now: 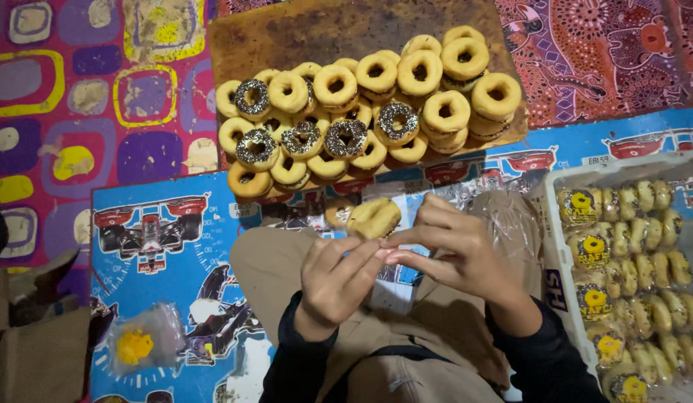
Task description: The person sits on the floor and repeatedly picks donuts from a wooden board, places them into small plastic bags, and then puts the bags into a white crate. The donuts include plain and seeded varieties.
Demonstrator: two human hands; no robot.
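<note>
My left hand [335, 280] and my right hand [451, 250] meet over my lap, fingertips pinched together on a thin clear plastic wrapper [361, 205]. Inside that wrapper sits a plain golden doughnut [373, 218], just above my fingers. Both sleeves are dark. Beyond the hands a brown wooden board [287, 33] carries a heap of doughnuts [361, 112], most plain, some with chocolate sprinkles.
A white crate [555, 246] at the right holds several wrapped doughnuts with yellow labels. More clear wrappers [511, 216] lie beside my right hand. A small bag with something yellow [137, 345] lies on the blue racing-car mat. A brown paper bag [33, 351] stands at the left.
</note>
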